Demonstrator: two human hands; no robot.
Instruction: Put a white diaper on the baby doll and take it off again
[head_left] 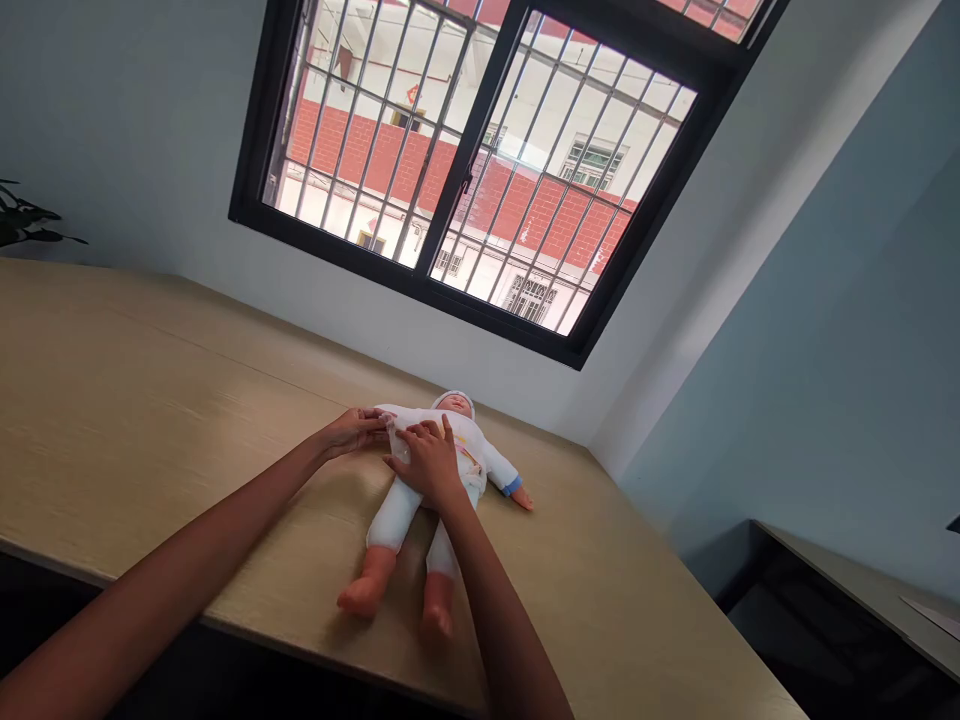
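**A:** What are the two hands doing?

**B:** The left hand has its fingers pinched on the white cloth at the end of the sleeve of the baby doll in a white cloth suit and white cap. The right hand lies palm down on the doll's chest and belly, fingers spread a little and pressing on the cloth; whether it grips a fold there I cannot tell.

**A:** And how does the doll lie?

**B:** On its back, straight under both hands, head pointing away from the person and bare pinkish feet toward them. Its other arm, with a blue cuff, sticks out to the right of the right hand, the small hand resting on the surface.

**A:** What is it lying on?

**B:** A long light wooden table, which spreads out left, right and nearer than the hands. The doll's feet come close to the near edge.

**A:** Any boxes, trays or baskets near the hands?

**B:** The only thing that holds anything is the white suit, with the doll's body inside it; legs are covered to the shins.

**A:** Farther out?

**B:** Beyond the hands, past the doll's head, is a pale wall with a black-framed barred window, showing a red and white building outside. Far left of the left hand are some dark green plant leaves. Far right of the right hand, lower down, stands a dark desk.
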